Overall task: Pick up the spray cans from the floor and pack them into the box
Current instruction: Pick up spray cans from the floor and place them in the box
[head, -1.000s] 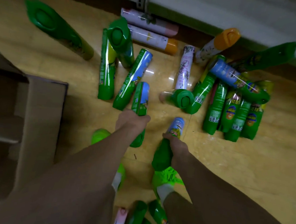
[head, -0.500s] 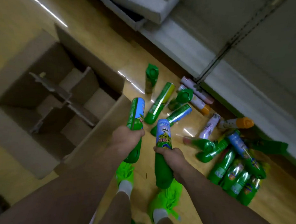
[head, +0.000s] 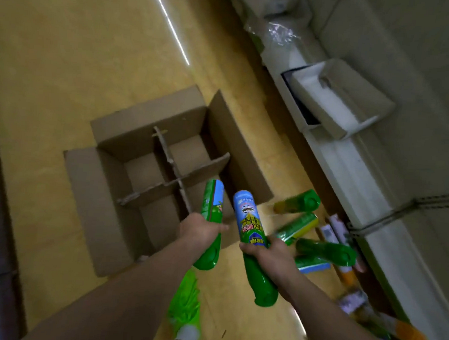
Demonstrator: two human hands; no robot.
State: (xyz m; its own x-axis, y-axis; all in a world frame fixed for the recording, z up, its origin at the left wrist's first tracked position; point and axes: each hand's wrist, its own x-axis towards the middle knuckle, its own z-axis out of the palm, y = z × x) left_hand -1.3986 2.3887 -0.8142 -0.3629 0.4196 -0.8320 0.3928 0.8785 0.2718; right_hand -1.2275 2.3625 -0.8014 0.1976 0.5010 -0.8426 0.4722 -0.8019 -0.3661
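Cardboard is standing open on the floor: the box (head: 149, 181), its cross divider (head: 174, 172) making four cells, all looking empty. Right of it, loose cans (head: 326, 251) are lying scattered. The left hand (head: 200, 230) is gripping a green can (head: 211, 221), fingers curled round it; the right hand (head: 270, 256) is gripping a blue-topped can (head: 251, 232) likewise. The carrying step is under way; next, each can needs lowering into a cell.
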